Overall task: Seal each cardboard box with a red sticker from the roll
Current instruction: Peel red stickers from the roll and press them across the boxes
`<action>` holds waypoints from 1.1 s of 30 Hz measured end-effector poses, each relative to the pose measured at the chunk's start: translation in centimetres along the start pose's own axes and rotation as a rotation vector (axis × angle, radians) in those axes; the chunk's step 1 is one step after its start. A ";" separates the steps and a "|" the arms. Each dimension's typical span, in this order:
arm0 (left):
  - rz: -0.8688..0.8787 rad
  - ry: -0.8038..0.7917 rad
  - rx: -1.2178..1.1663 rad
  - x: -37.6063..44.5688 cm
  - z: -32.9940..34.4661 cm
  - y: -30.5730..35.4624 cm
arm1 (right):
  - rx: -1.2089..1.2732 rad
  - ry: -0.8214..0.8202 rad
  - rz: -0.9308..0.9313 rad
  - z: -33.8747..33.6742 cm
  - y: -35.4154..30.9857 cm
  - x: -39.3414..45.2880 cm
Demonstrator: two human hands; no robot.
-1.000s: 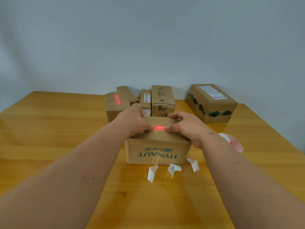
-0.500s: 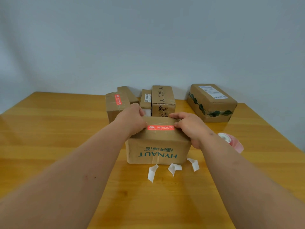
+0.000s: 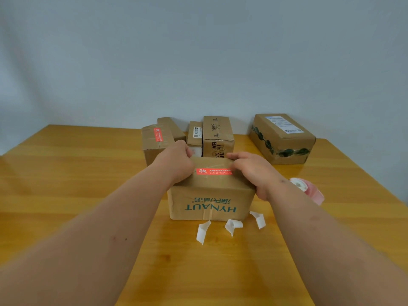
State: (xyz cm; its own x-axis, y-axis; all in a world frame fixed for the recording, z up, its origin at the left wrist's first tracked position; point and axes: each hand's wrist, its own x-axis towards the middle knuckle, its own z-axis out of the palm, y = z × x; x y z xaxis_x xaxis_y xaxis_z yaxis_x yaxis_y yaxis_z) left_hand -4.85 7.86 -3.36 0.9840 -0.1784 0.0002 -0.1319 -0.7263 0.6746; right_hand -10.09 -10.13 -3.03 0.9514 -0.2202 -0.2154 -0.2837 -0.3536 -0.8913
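**Two boxes have stickers, more to go**

While both hands rest on top of the front box [image 3: 212, 195], a red sticker [image 3: 213, 171] already lies flat across its top. The left hand [image 3: 176, 161] sits at the sticker's left end with its fingers curled over the far top edge of the front box. The right hand [image 3: 251, 171] sits at the sticker's right end, fingers bent over the top. Both look like they are pressing the sticker down, so this box seems nearly done.

Behind the front box, on the left, another box [image 3: 154, 142] already has a red sticker [image 3: 158, 134]. The tall box [image 3: 218, 135], the thin box [image 3: 195, 135] beside it, and the big box [image 3: 282, 138] far to the right show no red sticker from here, so they look left to do.

The sticker roll [image 3: 308, 190] lies just right of the front box, partly hidden behind the right arm. Three white paper bits [image 3: 233, 226] lie just in front of the front box.

The worktop [image 3: 66, 184] has lots of room left of the front box. Its right edge is close past the roll.
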 end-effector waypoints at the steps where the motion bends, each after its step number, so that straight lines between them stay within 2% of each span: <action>1: 0.017 0.003 0.038 -0.1 0.1 0.1 | -0.028 0.015 -0.017 0.2 0.0 -0.1; 5: 0.001 0.002 0.039 -0.3 0.1 0.4 | -0.061 0.019 -0.033 0.1 0.2 0.0; 11: -0.104 0.022 -0.411 -0.5 -1.1 -0.6 | 0.030 -0.012 -0.021 -0.6 0.5 -0.1; 14: -0.139 0.082 -0.564 -1.0 -1.7 -1.7 | 0.048 -0.158 -0.013 -2.0 1.3 -0.3; 17: -0.138 -0.053 -0.505 -1.6 -1.8 -2.4 | 0.007 -0.356 0.001 -3.3 1.6 -0.7; 19: -0.136 -0.185 -0.446 -2.0 -1.9 -2.7 | -0.063 -0.414 -0.009 -3.5 1.6 -0.9; 22: -0.123 -0.328 -0.479 -2.5 -2.2 -2.9 | -0.081 -0.359 -0.042 -3.0 1.6 -1.2; 26: -0.129 -0.411 -0.649 -2.8 -2.7 -3.4 | 0.093 -0.168 -0.086 -3.0 1.9 -1.3; 30: -0.160 -0.336 -0.861 -2.5 -2.7 -4.0 | 0.225 -0.026 -0.053 -3.1 1.8 -1.3; 33: -0.270 -0.228 -0.771 -2.3 -2.3 -3.2 | 0.217 0.057 0.022 -2.8 1.3 -0.9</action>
State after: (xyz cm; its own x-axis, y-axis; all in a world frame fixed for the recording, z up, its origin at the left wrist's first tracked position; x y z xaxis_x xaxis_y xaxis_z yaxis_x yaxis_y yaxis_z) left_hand -6.36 12.12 -3.77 0.9107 -0.2535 -0.3260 0.3041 -0.1224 0.9448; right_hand -11.70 -12.94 -2.91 0.9353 -0.2787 -0.2180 -0.2655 -0.1457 -0.9530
